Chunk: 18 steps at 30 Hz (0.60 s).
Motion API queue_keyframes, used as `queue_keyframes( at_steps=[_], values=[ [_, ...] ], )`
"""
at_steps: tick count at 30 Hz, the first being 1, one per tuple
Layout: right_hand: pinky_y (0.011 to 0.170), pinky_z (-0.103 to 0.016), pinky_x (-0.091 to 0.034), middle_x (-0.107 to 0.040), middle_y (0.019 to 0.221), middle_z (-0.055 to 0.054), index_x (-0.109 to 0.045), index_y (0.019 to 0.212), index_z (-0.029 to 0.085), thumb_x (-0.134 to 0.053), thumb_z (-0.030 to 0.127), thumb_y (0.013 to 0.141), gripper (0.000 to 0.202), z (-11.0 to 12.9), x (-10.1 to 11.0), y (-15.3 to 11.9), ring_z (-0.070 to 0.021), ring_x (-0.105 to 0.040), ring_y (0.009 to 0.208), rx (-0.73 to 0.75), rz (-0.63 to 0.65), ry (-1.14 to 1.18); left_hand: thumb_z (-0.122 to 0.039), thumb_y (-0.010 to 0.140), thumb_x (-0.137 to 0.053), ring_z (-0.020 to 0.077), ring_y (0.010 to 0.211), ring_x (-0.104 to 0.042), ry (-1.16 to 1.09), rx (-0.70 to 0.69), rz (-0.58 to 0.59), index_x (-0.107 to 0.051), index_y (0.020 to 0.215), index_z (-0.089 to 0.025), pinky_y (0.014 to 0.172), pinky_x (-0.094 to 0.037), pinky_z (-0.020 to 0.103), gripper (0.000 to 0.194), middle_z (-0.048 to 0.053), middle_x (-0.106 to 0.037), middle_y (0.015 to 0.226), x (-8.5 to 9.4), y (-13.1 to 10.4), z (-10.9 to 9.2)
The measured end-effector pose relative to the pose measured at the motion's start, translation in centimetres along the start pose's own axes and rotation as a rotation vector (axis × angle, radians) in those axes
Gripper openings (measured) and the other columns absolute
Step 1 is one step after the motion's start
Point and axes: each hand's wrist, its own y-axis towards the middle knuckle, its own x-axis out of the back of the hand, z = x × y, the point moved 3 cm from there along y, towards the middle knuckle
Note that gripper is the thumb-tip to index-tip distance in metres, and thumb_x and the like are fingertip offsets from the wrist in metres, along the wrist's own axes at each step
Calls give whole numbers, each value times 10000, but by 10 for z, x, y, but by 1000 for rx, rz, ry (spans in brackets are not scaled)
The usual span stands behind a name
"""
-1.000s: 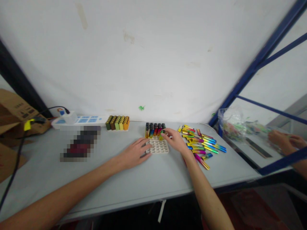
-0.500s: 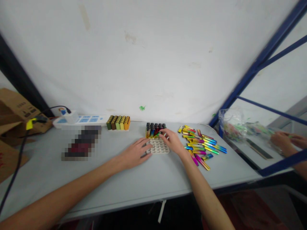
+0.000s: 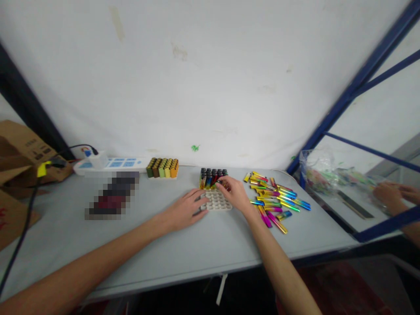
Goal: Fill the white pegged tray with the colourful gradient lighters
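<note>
A white tray (image 3: 217, 201) with rows of round holes lies on the table between my hands. Its back part holds upright lighters (image 3: 213, 173) with black tops. My left hand (image 3: 188, 210), fingers apart, rests at the tray's left edge. Above the tray's back right part, my right hand (image 3: 233, 191) pinches a lighter (image 3: 218, 184) with a dark top, mostly hidden by the fingers. Shiny multicoloured metallic tubes (image 3: 274, 197) lie in a loose pile right of my right hand.
A block of green, brown, yellow and orange lighters (image 3: 163, 168) stands left of the tray. Behind a pixelated patch is a power strip (image 3: 126, 163). Brown paper bags (image 3: 31, 153) are far left. Past the blue frame (image 3: 331, 111), a person's hands (image 3: 390, 194) are near plastic bags (image 3: 318, 173).
My right hand has shifted very slightly with the lighter in its fingers. My left hand stays at the tray's edge. The other person's hands have moved a little.
</note>
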Motion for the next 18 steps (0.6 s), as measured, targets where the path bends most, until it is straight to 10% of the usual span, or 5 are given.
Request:
queue_keyframes(
  at_steps=[18],
  values=[
    [625, -272, -426, -647, 696, -1, -697, 1050, 223, -490, 409, 1005, 282, 4, 6, 0, -159, -564, 591, -8, 21, -22, -320, 1011, -544, 294, 1329, -498, 8, 0, 33, -626, 1261, -217, 1149, -436, 497, 282, 135, -572, 1370, 0, 1, -1]
  ],
)
